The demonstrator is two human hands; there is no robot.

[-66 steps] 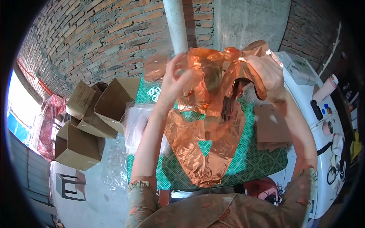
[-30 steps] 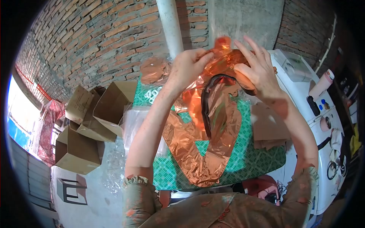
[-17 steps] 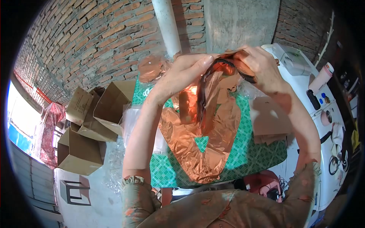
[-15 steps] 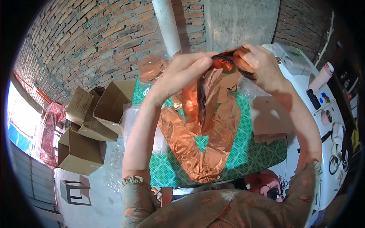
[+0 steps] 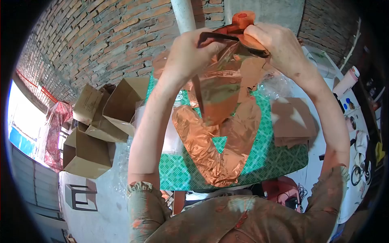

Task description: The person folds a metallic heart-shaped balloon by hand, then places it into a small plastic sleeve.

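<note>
1. I hold a copper-coloured foil balloon [image 5: 221, 87], deflated and crinkled, up at chest height above the table, well clear of its surface.
2. My left hand [image 5: 190, 54] is closed on the balloon's upper left edge; my right hand [image 5: 279, 46] pinches its top, near a round orange tab [image 5: 242, 18].
3. By the look of it, I am folding or flattening the foil; the next move calls for bringing the edges together without tearing it.
4. Below, a second foil balloon [image 5: 216, 150] lies flat on the green checked tablecloth [image 5: 271, 162].
5. Brown card pieces [image 5: 293, 125] sit to the right; open cardboard boxes [image 5: 101, 125] stand at left, before a brick wall [image 5: 101, 40].
</note>
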